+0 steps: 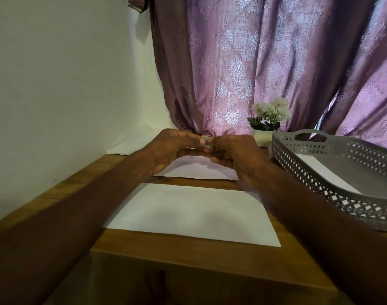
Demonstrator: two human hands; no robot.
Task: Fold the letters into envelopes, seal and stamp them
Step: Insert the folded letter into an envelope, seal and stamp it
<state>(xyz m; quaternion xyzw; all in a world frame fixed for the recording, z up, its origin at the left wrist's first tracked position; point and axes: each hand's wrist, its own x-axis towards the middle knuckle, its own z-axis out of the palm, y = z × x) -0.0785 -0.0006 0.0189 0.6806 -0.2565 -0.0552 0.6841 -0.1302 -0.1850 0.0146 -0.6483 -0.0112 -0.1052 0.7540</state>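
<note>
While both hands work it, small grey paper stamp (206, 142) sits pinched betw. left hand (175, 148) & right hand (234, 155) fingertips, raised above far white envelope (194, 170), prob. for peeling. Near white envelope (192, 213) just in front, on wooden counter (188, 258). Grey lattice tray (302, 159) to envelope's right, one sheet inside.

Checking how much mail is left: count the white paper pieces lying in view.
3: a near sheet on the table, a farther one under both hands, one in the grey tray. Others may be hidden.
</note>
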